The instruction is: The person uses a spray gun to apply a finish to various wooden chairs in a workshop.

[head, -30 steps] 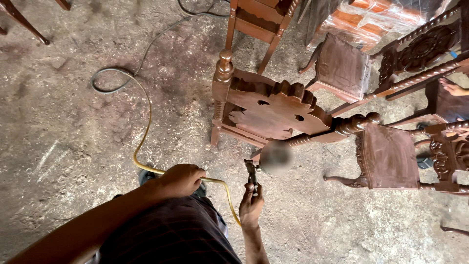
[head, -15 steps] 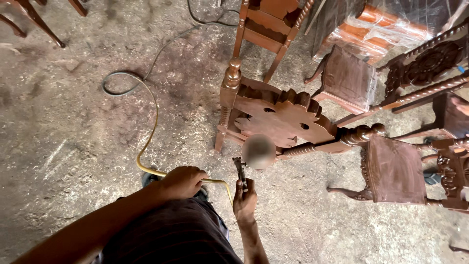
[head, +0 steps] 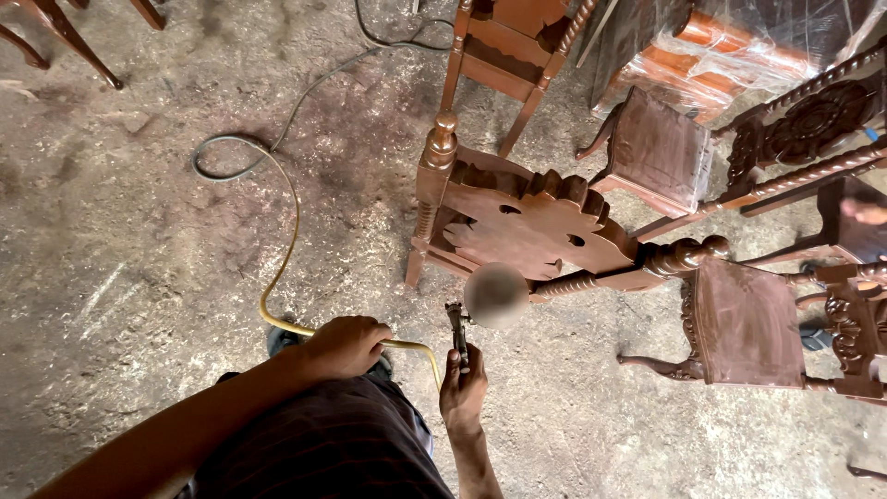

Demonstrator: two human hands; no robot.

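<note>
My right hand [head: 462, 388] grips the handle of a spray gun [head: 457, 331] whose cup shows as a blurred round shape [head: 496, 296]. The gun points up toward a carved wooden chair [head: 531, 226] standing just beyond it, its ornate back facing me. My left hand [head: 346, 345] is closed around the yellow air hose [head: 277, 268], which runs from the gun across my body and curves away over the floor to the left. My dark checked clothing fills the bottom middle of the view.
More carved brown chairs [head: 739, 323] stand at the right and top [head: 508, 46]. Plastic-wrapped furniture [head: 739, 46] sits at the top right. Chair legs [head: 55, 28] show at the top left. A dark cable [head: 370, 42] joins the hose on the dusty concrete floor [head: 120, 231].
The view has shifted so the chair sits a little lower and nearer. My right hand has brought the spray gun slightly up toward the chair; my left hand still holds the hose.
</note>
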